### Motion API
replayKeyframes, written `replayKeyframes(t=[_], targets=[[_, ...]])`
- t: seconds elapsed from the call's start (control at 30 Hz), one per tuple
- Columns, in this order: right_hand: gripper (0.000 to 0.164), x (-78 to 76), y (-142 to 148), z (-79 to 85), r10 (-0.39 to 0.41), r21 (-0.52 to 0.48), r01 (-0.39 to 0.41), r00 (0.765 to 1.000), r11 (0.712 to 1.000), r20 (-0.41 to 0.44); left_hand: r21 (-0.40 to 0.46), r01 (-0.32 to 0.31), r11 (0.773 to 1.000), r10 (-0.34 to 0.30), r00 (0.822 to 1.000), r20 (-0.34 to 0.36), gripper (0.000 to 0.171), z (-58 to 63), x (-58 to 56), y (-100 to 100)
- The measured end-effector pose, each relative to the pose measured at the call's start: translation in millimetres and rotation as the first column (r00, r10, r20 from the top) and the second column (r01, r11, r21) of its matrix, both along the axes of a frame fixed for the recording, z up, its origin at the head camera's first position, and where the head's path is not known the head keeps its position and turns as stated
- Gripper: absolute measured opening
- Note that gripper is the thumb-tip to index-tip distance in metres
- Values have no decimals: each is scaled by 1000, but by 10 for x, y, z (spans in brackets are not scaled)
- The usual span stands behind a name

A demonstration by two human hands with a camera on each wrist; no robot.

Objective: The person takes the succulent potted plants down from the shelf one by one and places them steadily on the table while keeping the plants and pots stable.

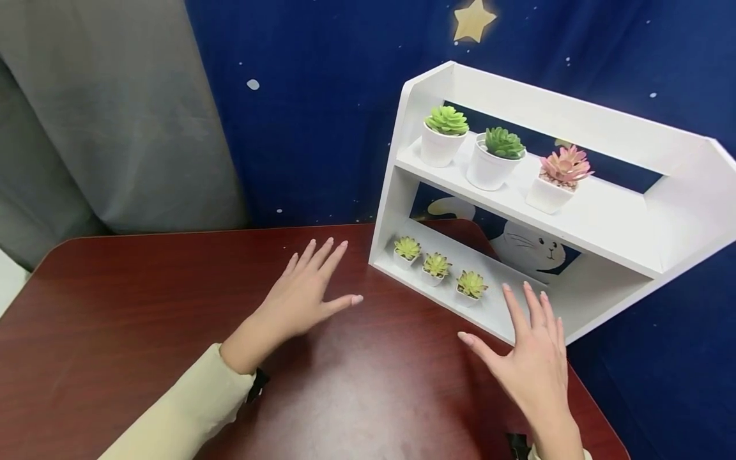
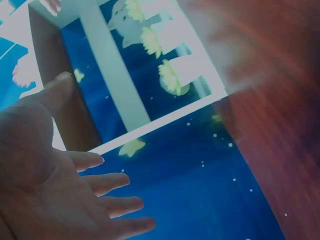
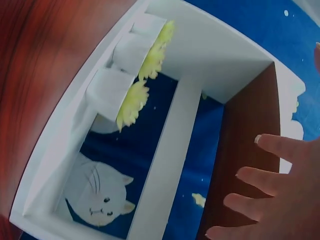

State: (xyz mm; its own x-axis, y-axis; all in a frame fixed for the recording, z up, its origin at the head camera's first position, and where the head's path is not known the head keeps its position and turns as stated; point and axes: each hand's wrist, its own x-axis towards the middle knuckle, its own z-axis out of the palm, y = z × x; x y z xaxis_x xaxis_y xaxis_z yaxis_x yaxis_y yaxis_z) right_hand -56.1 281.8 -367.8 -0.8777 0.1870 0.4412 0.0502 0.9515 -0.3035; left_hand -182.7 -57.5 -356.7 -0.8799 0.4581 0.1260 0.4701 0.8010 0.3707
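Observation:
My left hand point(image 1: 301, 291) hovers over the table left of a white two-tier shelf point(image 1: 598, 246), palm down with fingers spread. In front of the shelf's lower right part, my right hand point(image 1: 535, 358) is held with fingers extended and thumb apart. Both hands hold nothing. On the upper tier stand a light green succulent point(image 1: 445, 131), a dark green succulent point(image 1: 497, 156) and a pink succulent point(image 1: 560, 176), all in white pots. Three small yellow-green succulents line the lower tier: a left one point(image 1: 407, 250), a middle one point(image 1: 435, 267) and a right one point(image 1: 471, 286), nearest my right hand.
The shelf stands angled at the right end of a dark red-brown table point(image 1: 144, 306). Behind it hangs a blue curtain point(image 1: 322, 115) with stars and a white cat print point(image 1: 529, 246). A grey curtain point(image 1: 115, 108) hangs at the back left.

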Motion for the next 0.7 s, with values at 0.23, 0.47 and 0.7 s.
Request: replayKeyframes(t=[0.23, 0.47, 0.7], targets=[[93, 58, 171, -2, -48, -108, 8, 927, 994, -371, 143, 34, 989, -43, 997, 59, 86, 209, -127, 61], [70, 71, 285, 89, -113, -198, -23, 751, 980, -650, 283, 76, 956, -98, 993, 62, 73, 492, -252, 258], [54, 74, 415, 168, -291, -319, 94, 698, 943, -654, 448, 88, 890, -122, 991, 49, 60, 729, -290, 505]])
